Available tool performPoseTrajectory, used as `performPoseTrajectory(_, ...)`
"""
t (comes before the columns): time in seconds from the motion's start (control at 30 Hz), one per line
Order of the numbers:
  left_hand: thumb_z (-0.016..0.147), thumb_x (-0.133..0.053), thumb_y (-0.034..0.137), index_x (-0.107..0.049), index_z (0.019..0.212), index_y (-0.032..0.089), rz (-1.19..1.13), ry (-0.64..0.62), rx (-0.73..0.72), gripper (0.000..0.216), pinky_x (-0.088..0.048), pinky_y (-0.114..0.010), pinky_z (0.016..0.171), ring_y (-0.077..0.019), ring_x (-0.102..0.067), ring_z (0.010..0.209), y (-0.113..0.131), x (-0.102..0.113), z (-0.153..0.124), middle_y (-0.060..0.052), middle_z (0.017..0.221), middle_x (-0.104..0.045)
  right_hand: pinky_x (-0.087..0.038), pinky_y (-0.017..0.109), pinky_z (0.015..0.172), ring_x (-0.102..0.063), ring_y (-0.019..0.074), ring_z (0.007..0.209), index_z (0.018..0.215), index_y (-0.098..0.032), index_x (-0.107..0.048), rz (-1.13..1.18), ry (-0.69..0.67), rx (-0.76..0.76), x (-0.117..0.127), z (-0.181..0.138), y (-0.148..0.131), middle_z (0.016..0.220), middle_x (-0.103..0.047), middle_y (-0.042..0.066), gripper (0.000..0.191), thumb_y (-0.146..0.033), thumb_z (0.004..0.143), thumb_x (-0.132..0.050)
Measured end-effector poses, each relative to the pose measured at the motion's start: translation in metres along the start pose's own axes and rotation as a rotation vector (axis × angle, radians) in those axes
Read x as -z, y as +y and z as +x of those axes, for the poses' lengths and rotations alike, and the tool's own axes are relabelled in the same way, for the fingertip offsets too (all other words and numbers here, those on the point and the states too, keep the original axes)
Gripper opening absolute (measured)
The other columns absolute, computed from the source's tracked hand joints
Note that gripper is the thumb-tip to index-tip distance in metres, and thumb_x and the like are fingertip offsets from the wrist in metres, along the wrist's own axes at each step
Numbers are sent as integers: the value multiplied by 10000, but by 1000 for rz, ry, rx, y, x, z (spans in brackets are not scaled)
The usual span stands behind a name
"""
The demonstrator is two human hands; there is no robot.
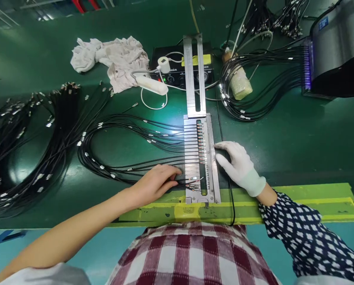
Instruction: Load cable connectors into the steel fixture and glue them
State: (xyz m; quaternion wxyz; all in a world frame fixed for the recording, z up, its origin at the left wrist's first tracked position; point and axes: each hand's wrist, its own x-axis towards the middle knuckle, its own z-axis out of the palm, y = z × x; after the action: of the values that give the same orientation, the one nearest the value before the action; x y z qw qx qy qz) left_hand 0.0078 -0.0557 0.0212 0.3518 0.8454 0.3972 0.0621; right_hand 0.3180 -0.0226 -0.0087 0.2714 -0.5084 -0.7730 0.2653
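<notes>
My bare left hand (157, 182) is at the lower left side of a slotted metal fixture (211, 158). Its thumb and fingers close around several black cables (129, 169), whose loose ends lie over the lower slots. Higher up, a row of cable ends with small metal connectors (200, 138) sits side by side in the slots. My right hand (238, 164), in a white glove, rests against the fixture's right edge with thumb and forefinger apart. The fixture's hinged metal cover (194, 75) is swung up and away from me.
Large bundles of black cables (67, 114) lie on the left. A crumpled white cloth (120, 59) and a black control box (172, 75) stand behind. More looped cables (245, 114) lead to a grey machine (340, 51) on the right. Yellow-green tape (313, 198) lines the front edge.
</notes>
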Motion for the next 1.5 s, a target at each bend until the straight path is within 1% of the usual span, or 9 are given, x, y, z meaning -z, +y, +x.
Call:
performPoseTrajectory(0.13, 1018, -472, 237, -621, 996, 182, -134, -52, 90, 160, -464, -285, 834, -180, -588, 936, 1, 8, -17, -58, 989, -632, -424, 503, 988, -592, 307, 1131, 1174, -257, -599, -31, 16, -18, -1, 0, 0, 1191, -679, 73, 254, -409, 1020, -465)
performPoseTrajectory(0.27, 1004, -497, 207, -610, 948, 182, -197, 156, 126, 129, -476, -249, 768, -152, -588, 866, -3, 3, -14, -37, 926, -614, -428, 497, 980, -598, 301, 1118, 1170, -256, -603, -40, 14, -22, -1, 3, -2, 1185, -685, 69, 253, -400, 1019, -460)
performPoseTrajectory(0.37, 1003, -503, 188, -602, 1044, 167, -10, 302, 33, 109, -485, -294, 827, -181, -581, 926, -7, -8, -3, -63, 967, -626, -425, 496, 984, -597, 302, 1123, 1167, -255, -604, -42, 13, -22, 0, 3, -3, 1186, -685, 72, 254, -398, 1018, -455)
performPoseTrajectory(0.57, 991, -503, 112, -579, 1166, 149, 170, 386, -213, 195, -489, -284, 780, -168, -568, 842, -13, -23, 14, -69, 934, -647, -425, 496, 964, -597, 309, 1101, 1149, -257, -607, -25, 4, -31, 1, 5, -5, 1159, -687, 80, 267, -423, 1015, -448)
performPoseTrajectory(0.73, 995, -413, 79, -586, 1266, 148, 242, 328, -318, 328, -482, -275, 728, -165, -547, 783, -15, -18, 21, -61, 871, -607, -422, 495, 965, -596, 305, 1093, 1139, -259, -610, -10, -1, -41, 2, 6, -5, 1143, -686, 72, 255, -420, 1012, -458)
performPoseTrajectory(1.1, 994, -367, 86, -549, 1345, 159, 261, 267, -358, 401, -493, -297, 755, -174, -552, 799, -14, -17, 29, -74, 914, -627, -415, 491, 962, -592, 301, 1100, 1152, -262, -603, -10, -24, -57, 2, 7, -4, 1161, -687, 64, 230, -387, 1007, -474)
performPoseTrajectory(1.23, 998, -371, 90, -573, 1352, 184, 369, 293, -282, 418, -474, -314, 794, -189, -540, 868, -11, -22, 19, -97, 1000, -611, -412, 485, 962, -589, 299, 1101, 1147, -264, -602, -6, -24, -64, 3, 8, -5, 1158, -687, 67, 228, -387, 1006, -472)
performPoseTrajectory(1.37, 996, -372, 76, -585, 1361, 190, 529, 265, -210, 437, -388, -328, 760, -190, -499, 816, -8, -24, 13, -62, 879, -594, -418, 483, 945, -599, 298, 1074, 1127, -256, -615, -29, -9, -66, 2, 9, -5, 1131, -695, 66, 226, -378, 1005, -469)
performPoseTrajectory(1.5, 1015, -360, 99, -590, 1341, 206, 416, 198, -172, 413, -334, -344, 754, -190, -523, 837, -2, -16, 11, -52, 904, -640, -426, 499, 968, -596, 304, 1106, 1150, -258, -608, -22, -1, -43, 1, 4, -5, 1172, -685, 73, 241, -395, 1015, -463)
